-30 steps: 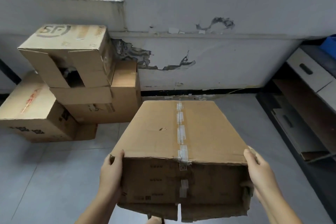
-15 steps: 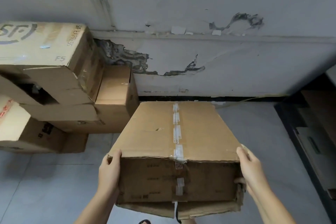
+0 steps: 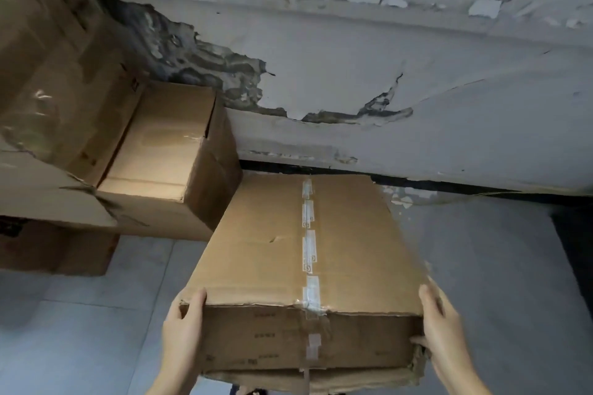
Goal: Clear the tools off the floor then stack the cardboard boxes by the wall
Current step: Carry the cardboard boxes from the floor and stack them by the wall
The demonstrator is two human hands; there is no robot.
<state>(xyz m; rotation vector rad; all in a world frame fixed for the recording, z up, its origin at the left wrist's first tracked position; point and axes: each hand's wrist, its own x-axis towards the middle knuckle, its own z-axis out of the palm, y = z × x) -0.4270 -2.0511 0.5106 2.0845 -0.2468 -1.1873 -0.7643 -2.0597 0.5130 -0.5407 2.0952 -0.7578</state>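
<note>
box (image 3: 298, 244) | long axis toward wall (image 3: 385, 74) | both hands gripping

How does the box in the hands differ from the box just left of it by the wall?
The carried box is held at its near corners by the left hand and right hand; the smaller box rests in the stack, untouched. The carried box has a white tape strip along its top seam and a ragged bottom edge; the smaller box shows neither. Both are plain brown cardboard, closed.
</note>
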